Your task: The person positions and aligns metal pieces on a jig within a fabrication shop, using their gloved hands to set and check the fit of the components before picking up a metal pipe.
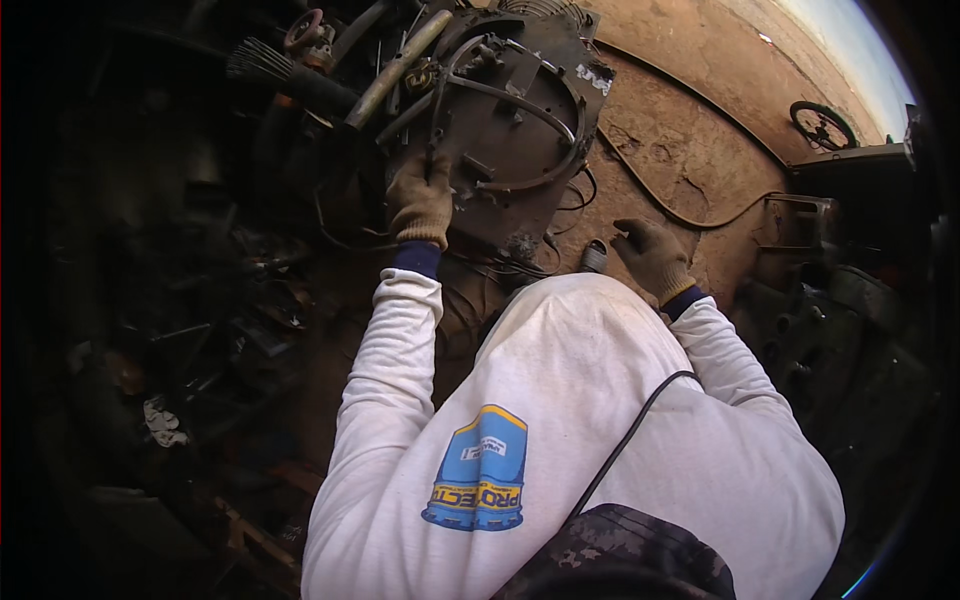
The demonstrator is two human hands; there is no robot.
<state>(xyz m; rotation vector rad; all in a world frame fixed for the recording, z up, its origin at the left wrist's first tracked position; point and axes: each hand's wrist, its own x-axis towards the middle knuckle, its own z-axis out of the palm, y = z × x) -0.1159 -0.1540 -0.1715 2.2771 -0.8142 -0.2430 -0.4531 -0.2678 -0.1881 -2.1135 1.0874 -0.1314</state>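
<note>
My left hand [420, 203], in a tan knit glove, is closed on the near left end of a bent metal frame [510, 98]. The frame is made of curved bars, partly shiny, and lies on a dark steel worktable [520, 205]. Its grip is partly hidden by the glove. My right hand [652, 258], gloved too, is off to the right of the table over the dirt floor. Its fingers are loosely bent and apart, with nothing seen in them.
Left of the frame lie a pipe [400, 70], a wire brush [265, 65] and a clamp-like tool with a ring handle [305, 35]. Cables [690, 215] run across the reddish floor. Dark metal parts [850, 320] stand at right; a wheel [822, 125] lies farther off. Scrap fills the shadowed left.
</note>
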